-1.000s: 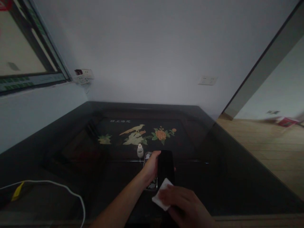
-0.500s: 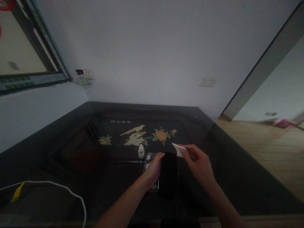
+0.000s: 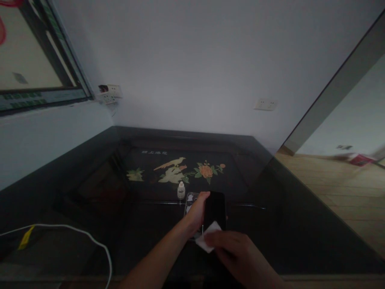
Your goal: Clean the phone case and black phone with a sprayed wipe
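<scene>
My left hand (image 3: 197,212) grips a black smartphone (image 3: 215,208) from its left side, thumb along the edge and a fingertip showing at the right edge. My right hand (image 3: 233,247) pinches a white wipe (image 3: 209,237) over the phone's lower end; whether the wipe touches the glass I cannot tell. Beneath my left hand lies a clear phone case (image 3: 190,200) with pale patches, partly covered by that hand. A small clear bottle with a white cap (image 3: 181,190) stands upright just beyond the case.
The dark glossy tabletop (image 3: 99,249) has a bird and flower picture (image 3: 206,170) in it. A white cable (image 3: 81,231) with a yellow tag (image 3: 26,237) curves across the left front. Wall sockets (image 3: 266,104) sit above the table's back edge.
My right hand has brought the white wipe down and left, from beside the phone to over its lower end. My left hand still grips the phone. The view has shifted slightly.
</scene>
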Demonstrator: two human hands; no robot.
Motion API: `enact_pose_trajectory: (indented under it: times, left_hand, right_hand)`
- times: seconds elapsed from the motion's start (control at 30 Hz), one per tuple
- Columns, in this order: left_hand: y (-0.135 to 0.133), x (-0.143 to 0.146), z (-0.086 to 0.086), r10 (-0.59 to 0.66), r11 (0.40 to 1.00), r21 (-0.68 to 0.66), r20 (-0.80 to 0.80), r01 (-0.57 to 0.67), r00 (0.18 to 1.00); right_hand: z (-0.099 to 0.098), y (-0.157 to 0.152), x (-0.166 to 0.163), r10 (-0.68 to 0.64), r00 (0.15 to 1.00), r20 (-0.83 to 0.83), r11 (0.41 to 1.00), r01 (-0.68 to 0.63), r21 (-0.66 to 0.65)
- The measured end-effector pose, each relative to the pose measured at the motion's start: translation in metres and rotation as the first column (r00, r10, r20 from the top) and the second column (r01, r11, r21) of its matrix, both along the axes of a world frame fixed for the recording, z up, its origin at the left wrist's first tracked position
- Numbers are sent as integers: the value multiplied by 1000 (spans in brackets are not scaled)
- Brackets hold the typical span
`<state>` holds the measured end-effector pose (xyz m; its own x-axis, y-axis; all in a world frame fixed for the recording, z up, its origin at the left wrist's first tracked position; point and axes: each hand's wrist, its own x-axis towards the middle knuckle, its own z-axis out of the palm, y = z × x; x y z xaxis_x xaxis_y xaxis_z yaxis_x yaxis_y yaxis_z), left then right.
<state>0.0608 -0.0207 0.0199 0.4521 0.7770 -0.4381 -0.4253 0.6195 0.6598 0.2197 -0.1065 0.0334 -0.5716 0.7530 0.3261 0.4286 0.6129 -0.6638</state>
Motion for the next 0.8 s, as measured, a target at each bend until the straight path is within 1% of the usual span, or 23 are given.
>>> enact_pose_trajectory:
  times: [0.07, 0.1, 0.13, 0.17, 0.23, 0.27, 0.33, 0.37, 0.43, 0.5, 0.53, 0.6, 0.7, 0.8]
  left_hand:
    - [1, -2, -2, -31, 999, -29, 40, 33, 999]
    - [1, -2, -3, -37, 999, -33, 44, 39, 998]
    - [1, -2, -4, -40, 999, -33, 43, 41, 998]
    - [1, -2, -4, -37, 999, -31, 39, 39, 999]
    - [0, -1, -4, -21, 999, -29, 14, 22, 1000]
    - [0, -1, -3, -7, 1000, -22, -7, 6, 1000]
    - [-2, 0, 1, 27, 1000, 7, -42, -27, 999]
    - [-3, 0, 2, 37, 999, 27, -46, -36, 998]
    - [-4, -1, 5, 29, 998, 62, -27, -27, 999]
    - [-4, -2, 6, 0, 997, 76, 1, 0, 1000]
    - [-4, -2, 5, -12, 997, 79, 13, 11, 1000]
    - [-3, -1, 1, -9, 996, 86, 37, 5, 999]
    - [-1, 1, -7, 66, 992, 101, 101, -77, 993]
    - [1, 2, -13, 141, 985, 80, 135, -152, 981]
  right_hand:
    - [8, -14, 1, 116, 993, -12, 984, -116, -132]
    - [12, -18, 3, 141, 990, -26, 974, -143, -178]
    - [15, -21, 5, 137, 990, -35, 969, -141, -204]
    - [18, -21, 9, 101, 994, -43, 972, -108, -208]
    - [22, -14, 18, -42, 997, -60, 980, 29, -195]
    - [24, -6, 23, -128, 989, -76, 976, 112, -188]
    - [25, 13, 33, -274, 955, -116, 944, 244, -223]
    - [25, 25, 36, -359, 922, -146, 920, 323, -222]
    - [25, 47, 40, -479, 851, -215, 878, 460, -135]
    - [23, 64, 40, -528, 812, -248, 840, 543, -9]
    - [21, 70, 38, -526, 814, -248, 832, 553, 50]
    - [16, 75, 32, -484, 848, -217, 845, 517, 135]
    - [5, 71, 23, -399, 909, -117, 891, 415, 187]
    - [-5, 57, 17, -337, 941, -27, 918, 334, 214]
